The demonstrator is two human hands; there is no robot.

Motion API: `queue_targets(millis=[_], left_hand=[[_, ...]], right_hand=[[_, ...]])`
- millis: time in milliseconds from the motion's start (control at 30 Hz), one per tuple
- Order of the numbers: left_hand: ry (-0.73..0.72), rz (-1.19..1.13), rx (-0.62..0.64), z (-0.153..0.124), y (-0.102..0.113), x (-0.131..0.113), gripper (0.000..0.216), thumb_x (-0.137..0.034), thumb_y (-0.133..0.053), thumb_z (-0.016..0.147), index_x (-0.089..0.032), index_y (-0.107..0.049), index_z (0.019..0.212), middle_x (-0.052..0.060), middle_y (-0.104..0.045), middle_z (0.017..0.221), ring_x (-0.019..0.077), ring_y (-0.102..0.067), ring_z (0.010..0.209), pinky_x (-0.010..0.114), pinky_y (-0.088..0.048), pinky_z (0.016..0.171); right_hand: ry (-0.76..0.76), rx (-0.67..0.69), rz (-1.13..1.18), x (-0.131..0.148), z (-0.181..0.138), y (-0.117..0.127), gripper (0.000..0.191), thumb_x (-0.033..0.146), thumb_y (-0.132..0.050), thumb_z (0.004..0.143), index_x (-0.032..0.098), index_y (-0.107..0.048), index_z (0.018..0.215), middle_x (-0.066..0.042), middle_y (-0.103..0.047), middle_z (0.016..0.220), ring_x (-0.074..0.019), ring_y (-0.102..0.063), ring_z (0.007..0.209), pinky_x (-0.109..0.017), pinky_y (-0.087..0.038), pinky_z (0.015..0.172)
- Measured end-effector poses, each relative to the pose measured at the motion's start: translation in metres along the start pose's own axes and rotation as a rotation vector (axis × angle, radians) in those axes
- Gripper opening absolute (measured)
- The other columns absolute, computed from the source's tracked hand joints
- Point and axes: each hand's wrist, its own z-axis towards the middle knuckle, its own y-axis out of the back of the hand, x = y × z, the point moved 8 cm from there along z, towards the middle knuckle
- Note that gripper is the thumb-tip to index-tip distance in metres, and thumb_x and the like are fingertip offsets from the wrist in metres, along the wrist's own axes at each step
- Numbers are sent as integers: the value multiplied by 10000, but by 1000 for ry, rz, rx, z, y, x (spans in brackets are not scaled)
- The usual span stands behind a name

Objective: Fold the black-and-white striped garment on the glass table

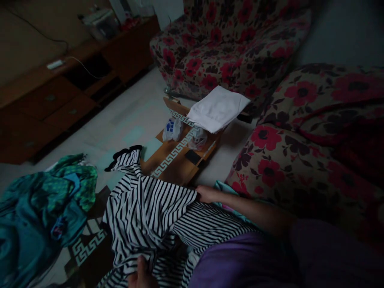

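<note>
A black-and-white striped garment [144, 204], with dark trim on one far end, is stretched out in front of me across the near part of the glass table. My right hand [207, 194] is closed on its right edge, fingertips pinching the cloth. At the bottom of the view, my left hand [141, 277] grips the near edge, thumb on top; its other fingers are mostly hidden. More striped cloth hangs below, over my lap beside purple clothing [234, 260].
A heap of green and teal clothes [36, 212] lies to the left. On the glass table's far end sits a folded white cloth [219, 108], with plastic bags [172, 129] on the shelf beneath. Floral sofas [270, 160] stand right and behind; a wooden cabinet [54, 100] lines the left wall.
</note>
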Motion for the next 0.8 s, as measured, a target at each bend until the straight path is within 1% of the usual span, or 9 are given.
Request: queue_targets(millis=[67, 200, 267, 367, 433, 500, 633, 700, 800], left_hand=[[51, -89, -5, -3, -1, 6, 288, -462, -600, 691, -177, -597, 735, 4, -493, 576, 261, -580, 770, 420, -475, 756], [197, -290, -33, -10, 1, 28, 437, -569, -629, 651, -144, -593, 745, 10, -558, 616, 229, -582, 748, 377, -484, 724], [273, -397, -43, -13, 1, 43, 460, -586, -637, 635, -142, -584, 739, 16, -585, 637, 221, -587, 730, 365, -483, 706], [317, -552, -51, -16, 2, 61, 427, -548, -646, 643, -144, -592, 772, 33, -636, 706, 219, -612, 757, 350, -485, 729], [300, -657, -57, -19, 5, 68, 397, -503, -635, 669, -143, -613, 836, 53, -670, 790, 226, -630, 831, 352, -484, 791], [274, -748, -79, -23, 8, 76, 380, -460, -613, 703, -144, -629, 915, 79, -688, 908, 235, -630, 936, 361, -469, 874], [301, -854, -173, -39, 17, 97, 377, -382, -595, 749, -146, -628, 1042, 122, -646, 1149, 250, -551, 1161, 370, -395, 1018], [335, -887, -233, -47, 23, 109, 397, -357, -581, 768, -131, -610, 1093, 142, -600, 1238, 254, -497, 1231, 372, -353, 1061], [330, -924, -274, -56, 33, 120, 398, -334, -523, 813, -111, -582, 1138, 155, -570, 1276, 240, -494, 1226, 356, -333, 1071]], right_hand=[[56, 98, -143, 20, -20, -7, 142, 18, -590, 612, 152, -595, 565, 13, -578, 593, -143, -562, 723, -211, -400, 675], [279, 642, -393, 78, -79, -38, 142, 176, -557, 797, 170, -661, 701, 39, -560, 545, -91, -516, 519, -183, -378, 545], [479, 731, -460, 124, -87, -46, 180, 244, -538, 847, 173, -694, 789, 18, -629, 635, -94, -558, 574, -184, -403, 576], [748, 573, -503, 202, -51, -72, 183, 204, -545, 844, 178, -713, 913, -19, -703, 868, -125, -625, 800, -215, -447, 755], [828, 409, -599, 242, -8, -110, 234, 151, -512, 851, 177, -703, 984, -33, -699, 983, -137, -619, 905, -236, -439, 839], [849, 270, -799, 265, 34, -157, 275, 129, -496, 860, 181, -680, 1057, -41, -676, 1076, -137, -594, 983, -229, -416, 885], [846, 122, -1075, 277, 84, -236, 332, 146, -570, 825, 108, -625, 1150, -146, -592, 1207, -202, -510, 1111, -272, -358, 946], [849, 107, -1138, 272, 91, -256, 286, 150, -597, 798, 68, -647, 1068, -195, -588, 1164, -239, -502, 1092, -298, -362, 915], [857, 146, -1230, 264, 95, -264, 126, 161, -620, 773, 88, -674, 861, -156, -644, 956, -217, -551, 938, -269, -386, 796]])
